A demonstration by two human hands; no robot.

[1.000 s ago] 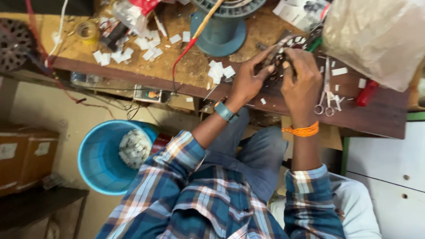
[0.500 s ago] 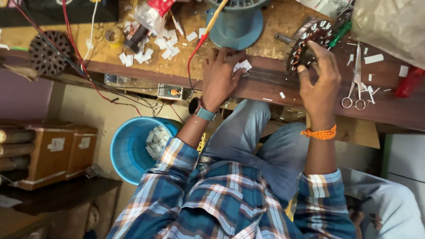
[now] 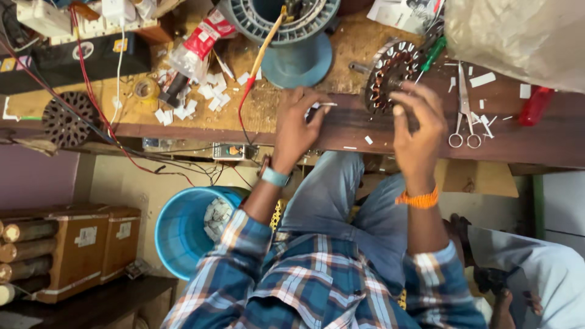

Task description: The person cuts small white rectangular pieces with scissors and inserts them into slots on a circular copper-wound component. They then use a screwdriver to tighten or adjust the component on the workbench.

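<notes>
A round motor stator [image 3: 385,72] with copper windings stands tilted on the wooden bench [image 3: 548,137]. My right hand [image 3: 417,125] grips its near edge, fingers curled on the rim. My left hand [image 3: 297,125] rests on the bench to the left of the stator, apart from it, pinching a small white paper strip [image 3: 323,105] between the fingertips. Both forearms come out of checked blue sleeves; the left wrist carries a teal band and the right an orange thread.
Scissors [image 3: 463,119], a green screwdriver [image 3: 434,53] and a red bottle [image 3: 536,105] lie right of the stator. Also here: a blue spool stand [image 3: 298,52], white paper scraps [image 3: 204,91], a second stator [image 3: 64,119], a blue bucket [image 3: 183,234], another person [image 3: 536,277] at lower right.
My left hand has left the stator, moved left along the bench and now pinches a white strip. My right hand stays on the stator. The view has shifted.
</notes>
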